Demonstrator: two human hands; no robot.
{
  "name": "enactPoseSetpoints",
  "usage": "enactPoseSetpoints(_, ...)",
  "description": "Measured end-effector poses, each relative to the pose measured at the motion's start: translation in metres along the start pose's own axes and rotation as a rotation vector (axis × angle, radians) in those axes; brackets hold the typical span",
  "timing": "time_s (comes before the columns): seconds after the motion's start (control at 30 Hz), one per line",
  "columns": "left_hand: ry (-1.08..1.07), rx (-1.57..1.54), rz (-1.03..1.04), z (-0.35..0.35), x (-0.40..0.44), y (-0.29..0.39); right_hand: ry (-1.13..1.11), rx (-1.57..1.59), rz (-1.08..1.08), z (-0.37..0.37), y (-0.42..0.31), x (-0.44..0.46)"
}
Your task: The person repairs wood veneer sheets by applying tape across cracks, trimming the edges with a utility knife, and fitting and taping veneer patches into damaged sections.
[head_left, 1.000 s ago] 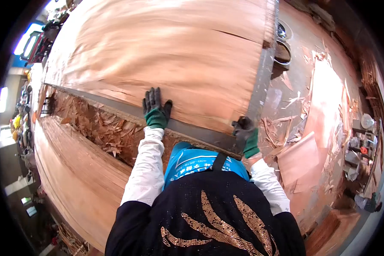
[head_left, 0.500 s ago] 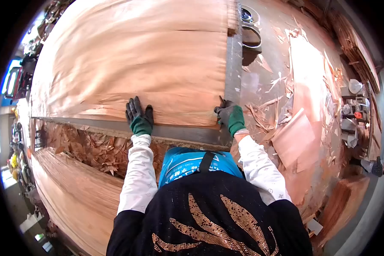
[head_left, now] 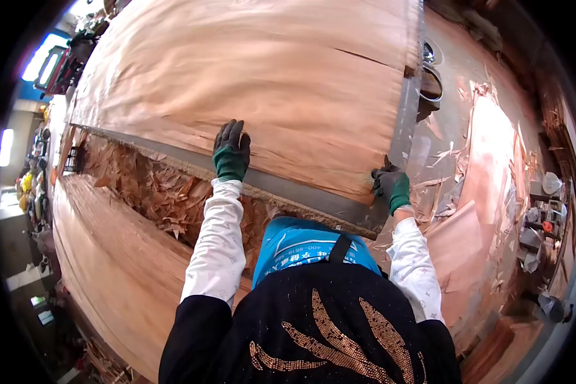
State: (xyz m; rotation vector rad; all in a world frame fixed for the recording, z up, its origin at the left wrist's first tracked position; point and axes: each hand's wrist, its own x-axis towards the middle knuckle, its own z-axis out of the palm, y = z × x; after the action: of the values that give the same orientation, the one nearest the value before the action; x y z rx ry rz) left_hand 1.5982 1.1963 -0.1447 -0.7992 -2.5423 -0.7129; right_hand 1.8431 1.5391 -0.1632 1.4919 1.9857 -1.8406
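Note:
A large thin wood veneer sheet (head_left: 269,83) lies on a grey-edged table (head_left: 301,191), with a dark split near its upper right. My left hand (head_left: 232,150), in a black and green glove, rests on the sheet's near edge, fingers fairly close together and nothing visible in them. At the sheet's near right corner is my right hand (head_left: 391,185), gloved alike, its fingers bent around a small dark object that sticks up past them and is too small to name.
Veneer scraps (head_left: 166,198) fill the gap between the table and a second veneer stack (head_left: 121,243) at left. Round containers (head_left: 431,83) stand beyond the right edge. Loose veneer pieces (head_left: 486,153) lie on the floor at right.
The view has swung, shifting the table right in the frame since half a second ago. My left hand's fingers have drawn closer together; my right hand stays at the sheet's right corner.

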Motion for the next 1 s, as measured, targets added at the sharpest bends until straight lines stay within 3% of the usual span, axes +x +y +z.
enactPoseSetpoints(0.13,-0.119,0.052,0.083,0.020,0.007,-0.010,0.109,-0.082,-0.019,0.005,-0.006,-0.007)
enactPoseSetpoints(0.33,0.006,-0.034,0.062,0.018,0.006,-0.010,0.257,-0.170,-0.191,0.008,0.010,-0.006)
enactPoseSetpoints(0.43,0.035,-0.072,0.079,0.015,0.006,-0.015,0.261,-0.200,-0.034,0.008,-0.002,-0.016)
enactPoseSetpoints(0.53,-0.124,-0.055,0.051,0.017,0.009,-0.021,0.274,-0.220,-0.044,0.005,-0.004,-0.019)
enactPoseSetpoints(0.67,-0.186,-0.152,0.058,0.013,0.010,-0.031,0.492,-0.672,-0.189,-0.011,-0.035,-0.058)
enactPoseSetpoints(0.8,-0.332,-0.209,-0.011,0.000,0.019,-0.030,0.152,-0.387,-0.585,0.055,-0.059,-0.059)
enactPoseSetpoints(0.87,-0.336,-0.189,0.001,0.000,0.020,-0.030,-0.240,-0.012,-0.388,0.119,-0.099,-0.075)
enactPoseSetpoints(0.93,-0.342,-0.169,0.010,0.000,0.020,-0.029,-0.359,-0.037,-0.444,0.172,-0.107,-0.060)
enactPoseSetpoints(1.0,-0.334,-0.160,0.007,0.002,0.020,-0.029,-0.311,-0.176,-0.521,0.213,-0.107,-0.041)
